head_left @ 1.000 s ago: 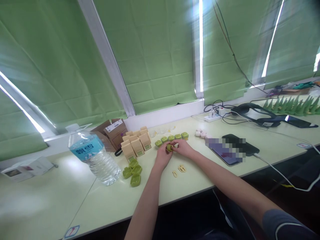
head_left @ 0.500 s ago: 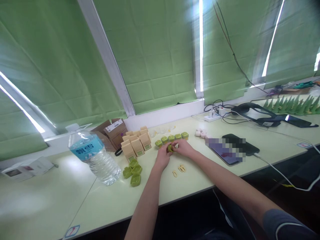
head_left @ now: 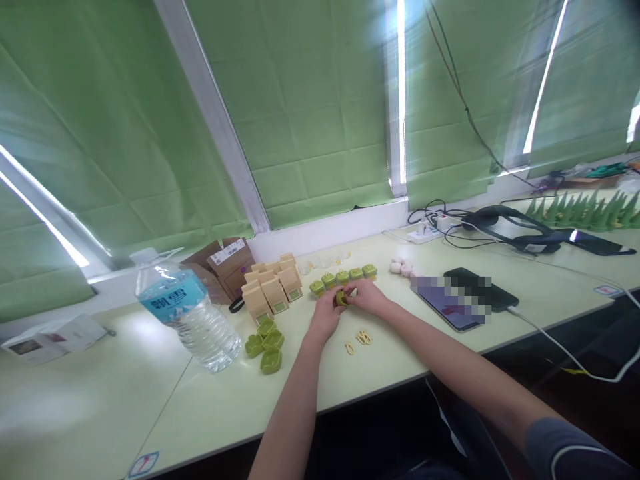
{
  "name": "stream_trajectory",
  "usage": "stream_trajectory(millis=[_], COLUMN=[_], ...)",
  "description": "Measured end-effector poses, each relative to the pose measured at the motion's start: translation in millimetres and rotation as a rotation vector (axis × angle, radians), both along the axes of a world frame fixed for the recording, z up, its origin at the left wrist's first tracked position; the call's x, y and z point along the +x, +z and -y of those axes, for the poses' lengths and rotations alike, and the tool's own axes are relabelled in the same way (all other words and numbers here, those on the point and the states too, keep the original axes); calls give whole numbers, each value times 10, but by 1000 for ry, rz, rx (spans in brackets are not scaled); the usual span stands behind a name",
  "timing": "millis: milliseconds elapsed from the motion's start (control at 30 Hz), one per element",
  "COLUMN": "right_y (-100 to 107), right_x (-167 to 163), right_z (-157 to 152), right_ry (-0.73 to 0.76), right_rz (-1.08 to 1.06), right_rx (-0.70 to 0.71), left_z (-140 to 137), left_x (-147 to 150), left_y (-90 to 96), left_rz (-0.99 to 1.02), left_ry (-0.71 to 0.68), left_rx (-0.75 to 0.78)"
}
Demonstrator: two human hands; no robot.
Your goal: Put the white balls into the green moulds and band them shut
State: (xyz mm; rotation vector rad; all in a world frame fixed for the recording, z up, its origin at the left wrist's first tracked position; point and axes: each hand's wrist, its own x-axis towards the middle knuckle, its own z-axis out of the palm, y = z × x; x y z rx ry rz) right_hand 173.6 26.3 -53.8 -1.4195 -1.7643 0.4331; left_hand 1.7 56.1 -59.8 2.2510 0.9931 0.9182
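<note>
Between my two hands sits a small green plastic piece (head_left: pixel 341 299), like the cups nearby. My left hand (head_left: pixel 327 313) grips it from the left, and the fingers of my right hand (head_left: pixel 363 294) close on its right side. Fingers cover part of the piece. Just behind stands a row of several green lidded boxes (head_left: pixel 342 276). Nearer the table's front lie several pale yellow loops (head_left: pixel 365 337). Left of my left hand is a cluster of several open green cups (head_left: pixel 271 360).
A large water bottle (head_left: pixel 185 310) stands left, beside several beige packets (head_left: pixel 273 292) and a cardboard box (head_left: pixel 233 267). Clear pieces (head_left: pixel 327 261) lie at the back. Pink-white pieces (head_left: pixel 401 267), two phones (head_left: pixel 493 293), a power strip (head_left: pixel 424 235) and cables are on the right.
The green piece has turned slightly between my fingers. Both hands stay in nearly the same place, and the other things on the table have not moved.
</note>
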Motion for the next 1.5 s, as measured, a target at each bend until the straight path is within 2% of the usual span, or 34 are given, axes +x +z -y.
stream_trajectory(millis=[467, 733, 1067, 1233, 1500], right_y=[-36, -13, -45, -83, -103], right_x=[3, -12, -31, -29, -33], right_z=[-25, 0, -35, -95, -103], right_ry=[20, 87, 47, 3, 29], right_rz=[-14, -135, -228, -242, -244], right_rx=[-5, -96, -110, -72, -53], left_z=[0, -25, 23, 34, 29], left_x=[-24, -25, -6, -4, 3], left_y=[-18, -48, 10, 27, 21], left_rz=[-29, 7, 31, 47, 35], left_ry=[27, 29, 30, 33, 34], left_rx=[41, 28, 80, 96, 124])
